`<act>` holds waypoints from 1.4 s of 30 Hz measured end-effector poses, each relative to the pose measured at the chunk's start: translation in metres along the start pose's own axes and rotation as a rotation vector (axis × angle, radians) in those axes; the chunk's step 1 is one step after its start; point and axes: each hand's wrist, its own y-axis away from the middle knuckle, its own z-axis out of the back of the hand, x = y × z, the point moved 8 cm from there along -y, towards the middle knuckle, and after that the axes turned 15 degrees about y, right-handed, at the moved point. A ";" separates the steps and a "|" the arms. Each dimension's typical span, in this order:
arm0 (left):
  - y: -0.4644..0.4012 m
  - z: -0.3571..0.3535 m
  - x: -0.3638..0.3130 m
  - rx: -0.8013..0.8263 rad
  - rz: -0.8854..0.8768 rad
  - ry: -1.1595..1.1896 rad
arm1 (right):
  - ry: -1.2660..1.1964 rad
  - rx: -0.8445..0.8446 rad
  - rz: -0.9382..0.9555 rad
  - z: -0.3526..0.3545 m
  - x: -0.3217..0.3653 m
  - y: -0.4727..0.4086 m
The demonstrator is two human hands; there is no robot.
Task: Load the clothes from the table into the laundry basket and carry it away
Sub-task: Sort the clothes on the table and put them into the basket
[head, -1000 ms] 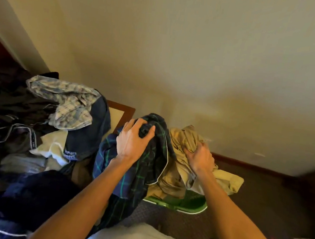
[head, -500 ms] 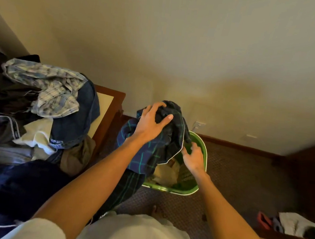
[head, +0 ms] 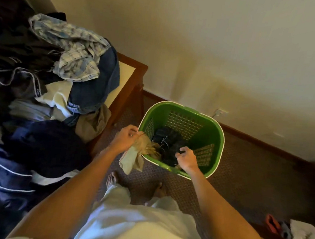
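1. Now the green laundry basket (head: pixel 217 142) sits on the carpet beside the table (head: pixel 131 81); a dark plaid garment (head: pixel 169 146) lies inside it.
2. Our left hand (head: pixel 126 139) pinches a tan garment (head: pixel 139 154) draped over the near rim, half in and half out.
3. Our right hand (head: pixel 186 159) hovers inside the basket, fingers loosely curled; it seems to hold nothing, though blur makes this uncertain.
4. We judge loading is underway: next, tuck the tan piece in, then reach for the clothes pile (head: pixel 63 73) heaped on the table.
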 end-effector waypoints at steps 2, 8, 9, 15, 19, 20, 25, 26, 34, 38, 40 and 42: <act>0.000 -0.002 0.030 -0.012 0.066 0.017 | 0.039 0.044 0.010 -0.017 0.007 -0.001; -0.017 -0.030 0.097 0.039 0.241 0.011 | 0.073 0.093 0.072 -0.058 0.032 -0.024; -0.023 -0.034 0.106 0.029 0.255 0.009 | 0.079 0.088 0.094 -0.067 0.038 -0.032; -0.075 -0.050 0.153 -0.053 0.281 0.149 | 0.099 0.072 0.249 -0.159 0.052 -0.130; -0.121 -0.066 0.224 -0.095 0.297 0.152 | 0.248 0.012 0.254 -0.178 0.072 -0.118; -0.116 -0.065 0.216 -0.110 0.283 0.109 | 0.249 -0.036 0.240 -0.180 0.070 -0.116; -0.063 -0.059 0.117 -0.155 0.159 0.023 | -0.089 -0.189 0.241 -0.146 0.056 -0.095; -0.056 -0.062 0.099 -0.107 0.125 0.040 | -0.154 -0.191 0.225 -0.130 0.052 -0.086; -0.009 -0.094 -0.009 0.211 -0.026 0.098 | -0.480 -0.340 0.120 0.041 0.031 -0.029; -0.002 -0.094 -0.014 0.125 -0.010 0.061 | -0.365 -0.618 0.076 0.102 0.028 -0.021; 0.003 -0.090 -0.006 0.074 0.022 0.054 | -0.252 -0.496 -0.014 0.090 0.016 -0.036; 0.014 -0.080 0.004 0.036 0.058 0.045 | -0.089 -0.216 -0.083 0.059 0.002 -0.049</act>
